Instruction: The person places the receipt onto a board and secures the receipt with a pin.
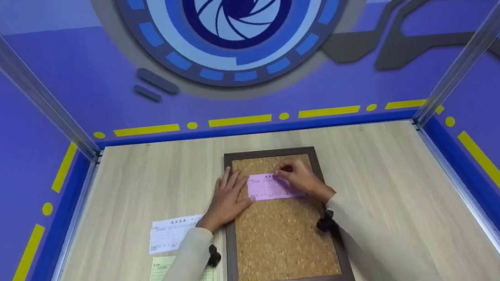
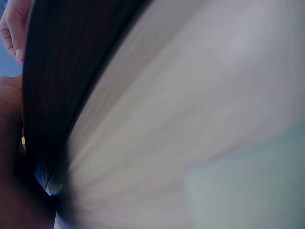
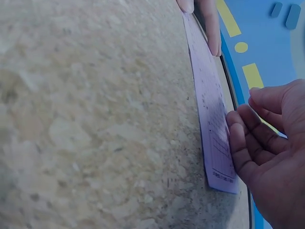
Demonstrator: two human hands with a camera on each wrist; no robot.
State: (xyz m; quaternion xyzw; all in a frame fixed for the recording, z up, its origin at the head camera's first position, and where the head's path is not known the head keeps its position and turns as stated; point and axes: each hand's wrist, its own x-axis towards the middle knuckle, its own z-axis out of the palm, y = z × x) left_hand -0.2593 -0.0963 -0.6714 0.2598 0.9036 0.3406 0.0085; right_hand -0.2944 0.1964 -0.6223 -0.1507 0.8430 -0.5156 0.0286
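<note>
A pink printed slip (image 1: 263, 188) lies across the upper part of a dark-framed cork board (image 1: 287, 242). My left hand (image 1: 228, 202) rests spread over the board's left frame, its thumb at the slip's lower left corner. Over the slip's upper right part, my right hand (image 1: 302, 179) has thumb and forefinger together. A tiny pink thing (image 2: 20, 60) shows at those fingertips in the left wrist view; its shape is too small to tell. In the right wrist view the other fingers of the right hand (image 3: 271, 143) curl beside the slip (image 3: 212, 114).
Left of the board, a white printed slip (image 1: 167, 235) lies on the wooden table (image 1: 385, 168), with a green slip (image 1: 159, 271) nearer the front, partly under my left sleeve. Blue panels (image 1: 56, 85) and metal posts (image 1: 24, 79) enclose the table's back and sides.
</note>
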